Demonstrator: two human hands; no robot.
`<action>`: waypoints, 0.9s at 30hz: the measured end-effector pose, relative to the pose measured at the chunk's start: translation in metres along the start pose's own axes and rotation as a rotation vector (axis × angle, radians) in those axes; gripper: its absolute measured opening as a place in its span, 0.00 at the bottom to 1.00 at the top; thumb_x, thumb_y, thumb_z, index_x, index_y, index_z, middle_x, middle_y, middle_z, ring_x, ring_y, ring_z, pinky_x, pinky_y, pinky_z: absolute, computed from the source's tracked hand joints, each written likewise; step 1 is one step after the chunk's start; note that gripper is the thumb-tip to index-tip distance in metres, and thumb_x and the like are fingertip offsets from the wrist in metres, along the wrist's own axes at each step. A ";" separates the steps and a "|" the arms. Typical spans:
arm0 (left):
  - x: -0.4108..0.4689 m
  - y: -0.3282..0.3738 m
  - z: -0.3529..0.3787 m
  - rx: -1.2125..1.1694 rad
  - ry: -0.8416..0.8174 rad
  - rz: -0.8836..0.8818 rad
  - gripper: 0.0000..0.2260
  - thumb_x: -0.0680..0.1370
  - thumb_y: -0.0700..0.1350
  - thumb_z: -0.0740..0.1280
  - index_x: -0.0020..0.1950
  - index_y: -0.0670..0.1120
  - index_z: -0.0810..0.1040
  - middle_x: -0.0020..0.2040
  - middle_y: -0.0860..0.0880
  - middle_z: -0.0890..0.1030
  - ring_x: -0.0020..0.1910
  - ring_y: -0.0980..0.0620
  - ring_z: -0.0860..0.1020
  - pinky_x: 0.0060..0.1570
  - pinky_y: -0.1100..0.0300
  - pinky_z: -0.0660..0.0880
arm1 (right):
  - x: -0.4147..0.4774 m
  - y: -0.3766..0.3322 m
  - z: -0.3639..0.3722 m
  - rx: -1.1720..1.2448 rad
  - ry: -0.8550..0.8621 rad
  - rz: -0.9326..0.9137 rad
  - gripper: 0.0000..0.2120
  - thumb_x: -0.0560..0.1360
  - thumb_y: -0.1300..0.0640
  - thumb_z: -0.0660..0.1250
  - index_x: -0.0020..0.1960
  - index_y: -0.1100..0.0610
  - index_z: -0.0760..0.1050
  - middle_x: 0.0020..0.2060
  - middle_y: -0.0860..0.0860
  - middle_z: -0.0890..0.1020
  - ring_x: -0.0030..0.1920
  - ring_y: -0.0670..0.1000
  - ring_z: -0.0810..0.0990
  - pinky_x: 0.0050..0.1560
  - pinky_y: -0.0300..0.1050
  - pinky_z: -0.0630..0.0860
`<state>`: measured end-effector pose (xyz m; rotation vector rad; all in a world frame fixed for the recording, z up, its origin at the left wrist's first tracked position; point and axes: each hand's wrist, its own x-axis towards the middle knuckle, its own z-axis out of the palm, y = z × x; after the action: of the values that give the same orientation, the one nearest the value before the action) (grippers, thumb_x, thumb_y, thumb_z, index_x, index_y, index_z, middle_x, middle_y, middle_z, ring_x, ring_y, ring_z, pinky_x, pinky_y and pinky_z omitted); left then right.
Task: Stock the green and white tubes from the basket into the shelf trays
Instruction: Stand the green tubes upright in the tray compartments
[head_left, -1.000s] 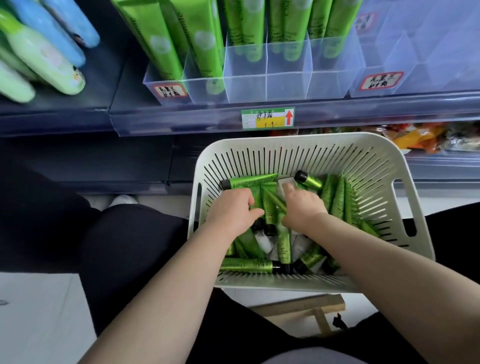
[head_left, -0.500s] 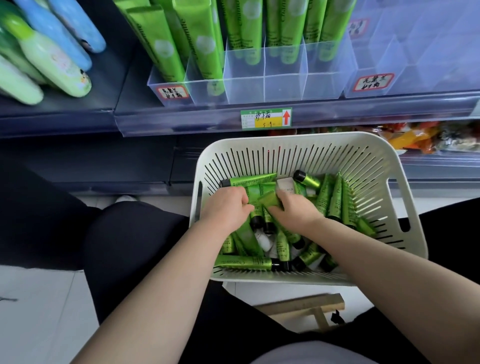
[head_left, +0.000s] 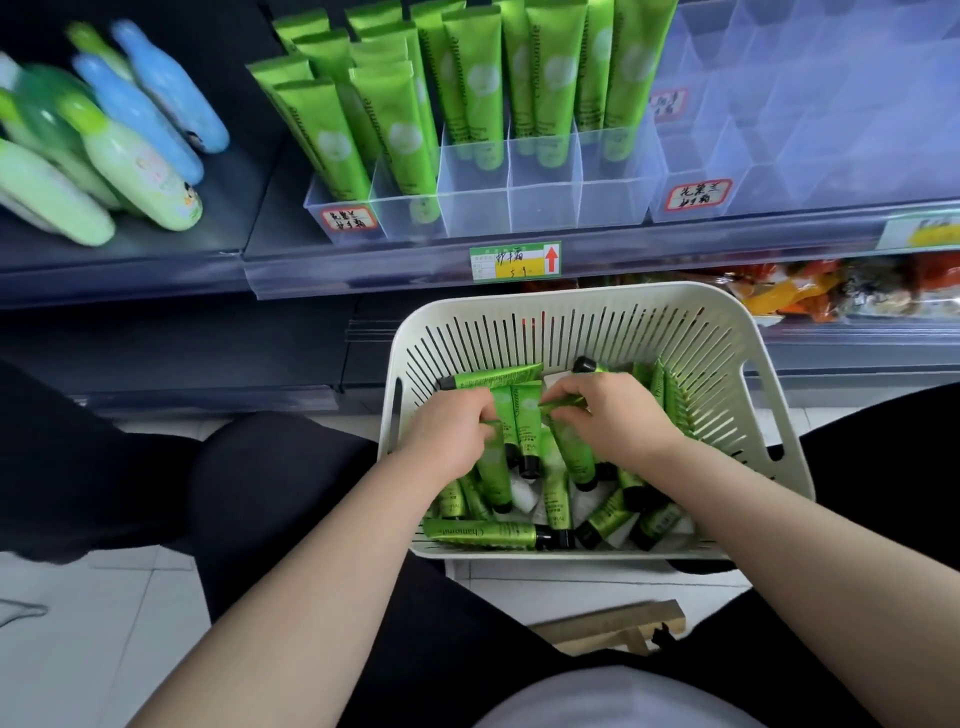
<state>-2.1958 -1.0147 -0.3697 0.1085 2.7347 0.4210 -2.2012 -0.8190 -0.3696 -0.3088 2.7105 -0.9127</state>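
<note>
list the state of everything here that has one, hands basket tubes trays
left hand: in the basket, closed on green tubes
right hand: in the basket, closed on a green tube
basket: upright, partly full of loose tubes lying down
shelf tubes: standing cap down in the tray
clear tray: front compartments empty
right tray: empty
bottles: lying on the shelf

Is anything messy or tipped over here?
Yes. The green tubes in the white slotted basket lie jumbled, crossing every way. On the shelf, the green and blue bottles lie flat on their sides, while the shelf's tall green tubes stand neatly in clear trays.
</note>
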 end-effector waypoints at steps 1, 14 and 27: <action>-0.003 0.002 -0.007 -0.078 0.040 -0.003 0.04 0.79 0.46 0.67 0.53 0.51 0.78 0.51 0.51 0.80 0.47 0.51 0.78 0.43 0.58 0.72 | -0.001 -0.002 -0.007 -0.011 0.039 -0.018 0.09 0.75 0.55 0.67 0.53 0.48 0.81 0.51 0.45 0.83 0.51 0.48 0.80 0.52 0.44 0.76; -0.020 0.070 -0.186 -0.092 0.650 0.258 0.04 0.79 0.44 0.66 0.52 0.48 0.79 0.46 0.53 0.80 0.47 0.49 0.78 0.48 0.52 0.74 | 0.002 -0.066 -0.125 -0.090 0.461 -0.267 0.08 0.73 0.57 0.69 0.49 0.48 0.83 0.43 0.47 0.85 0.46 0.53 0.81 0.46 0.45 0.74; 0.062 0.088 -0.256 0.167 0.684 0.188 0.04 0.80 0.41 0.62 0.51 0.48 0.75 0.44 0.48 0.78 0.44 0.44 0.75 0.41 0.55 0.68 | 0.026 -0.097 -0.174 -0.111 0.551 -0.276 0.09 0.76 0.56 0.65 0.54 0.47 0.81 0.48 0.46 0.83 0.53 0.52 0.75 0.48 0.50 0.75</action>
<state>-2.3464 -0.9934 -0.1379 0.3181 3.4512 0.3186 -2.2696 -0.8046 -0.1807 -0.5320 3.2915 -1.0476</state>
